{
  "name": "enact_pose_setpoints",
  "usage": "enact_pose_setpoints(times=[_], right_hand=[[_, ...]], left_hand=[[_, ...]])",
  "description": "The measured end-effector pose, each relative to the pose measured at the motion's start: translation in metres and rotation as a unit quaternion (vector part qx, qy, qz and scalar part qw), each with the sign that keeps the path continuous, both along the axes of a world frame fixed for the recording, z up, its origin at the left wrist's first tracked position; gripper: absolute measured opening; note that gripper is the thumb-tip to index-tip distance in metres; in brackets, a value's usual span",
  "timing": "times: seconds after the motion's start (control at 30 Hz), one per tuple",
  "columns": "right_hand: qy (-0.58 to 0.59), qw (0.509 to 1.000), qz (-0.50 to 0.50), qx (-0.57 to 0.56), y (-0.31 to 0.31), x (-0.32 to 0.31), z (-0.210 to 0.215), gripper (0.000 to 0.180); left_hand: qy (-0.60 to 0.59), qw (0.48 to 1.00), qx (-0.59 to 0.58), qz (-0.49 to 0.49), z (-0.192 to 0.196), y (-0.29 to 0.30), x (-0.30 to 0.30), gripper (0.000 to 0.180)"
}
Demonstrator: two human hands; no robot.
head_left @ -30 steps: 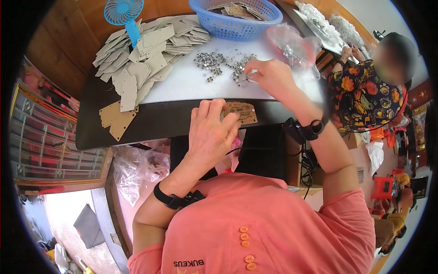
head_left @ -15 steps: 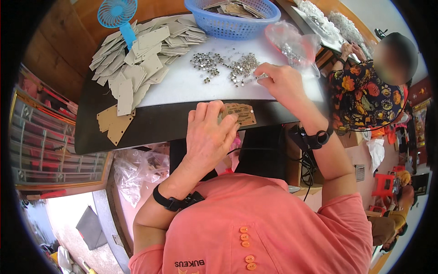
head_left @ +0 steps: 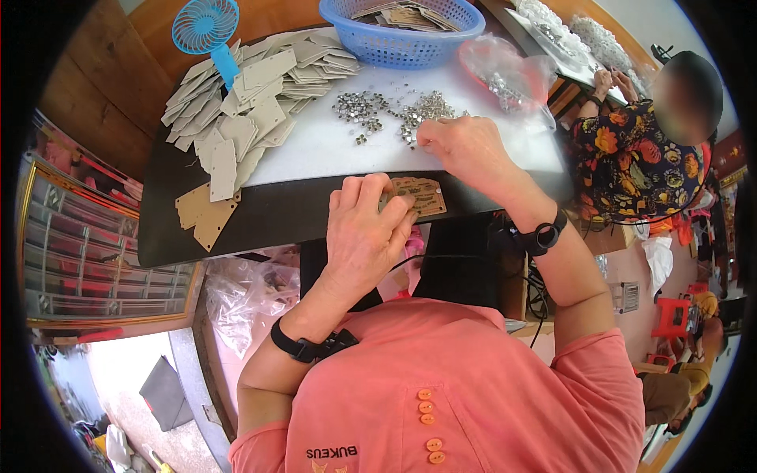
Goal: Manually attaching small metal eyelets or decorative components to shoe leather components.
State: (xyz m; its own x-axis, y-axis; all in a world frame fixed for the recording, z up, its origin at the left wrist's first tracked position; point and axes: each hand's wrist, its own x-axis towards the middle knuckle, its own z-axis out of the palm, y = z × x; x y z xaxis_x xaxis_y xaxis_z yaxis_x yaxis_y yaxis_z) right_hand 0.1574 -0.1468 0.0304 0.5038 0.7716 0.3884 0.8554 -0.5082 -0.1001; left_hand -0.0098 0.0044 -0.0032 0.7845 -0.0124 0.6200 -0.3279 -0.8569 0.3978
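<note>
My left hand (head_left: 364, 225) is closed on a small brown printed card (head_left: 423, 194) with a scalloped edge and holes, keeping it at the front edge of the black table (head_left: 292, 195). Part of the card is hidden under my fingers. At the right-hand heap of small shiny metal studs (head_left: 423, 109), my right hand (head_left: 467, 147) has its fingers bent and pressed together. Whatever is between those fingertips is hidden. A second, darker heap of metal studs (head_left: 360, 108) lies just left of that one on the white work surface (head_left: 315, 150).
Many pale grey cards (head_left: 260, 75) are piled at the left, near a blue fan (head_left: 206, 25). Brown cards (head_left: 206, 217) lie at the front left. A blue basket (head_left: 398, 47) holds more cards. Behind my right hand sits a red tray (head_left: 505, 75) with plastic. A co-worker (head_left: 631, 158) sits at the right.
My right hand has moved left and slightly down to the stud heap, and its fingers are now tucked down. My left hand stays on the card. The view has shifted slightly.
</note>
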Motion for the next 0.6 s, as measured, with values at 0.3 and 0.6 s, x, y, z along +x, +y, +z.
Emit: enact_pose_setpoints(times=[0.3,0.6], right_hand=[[0.146,0.989,0.001,0.027,-0.012,-0.027,0.025,0.006],[0.442,0.889,-0.120,0.006,-0.011,-0.036,0.029,0.009]], left_hand=[[-0.028,0.999,-0.011,-0.014,-0.006,0.000,0.003,0.018],[0.002,0.999,0.026,-0.021,-0.002,-0.002,-0.001,0.023]])
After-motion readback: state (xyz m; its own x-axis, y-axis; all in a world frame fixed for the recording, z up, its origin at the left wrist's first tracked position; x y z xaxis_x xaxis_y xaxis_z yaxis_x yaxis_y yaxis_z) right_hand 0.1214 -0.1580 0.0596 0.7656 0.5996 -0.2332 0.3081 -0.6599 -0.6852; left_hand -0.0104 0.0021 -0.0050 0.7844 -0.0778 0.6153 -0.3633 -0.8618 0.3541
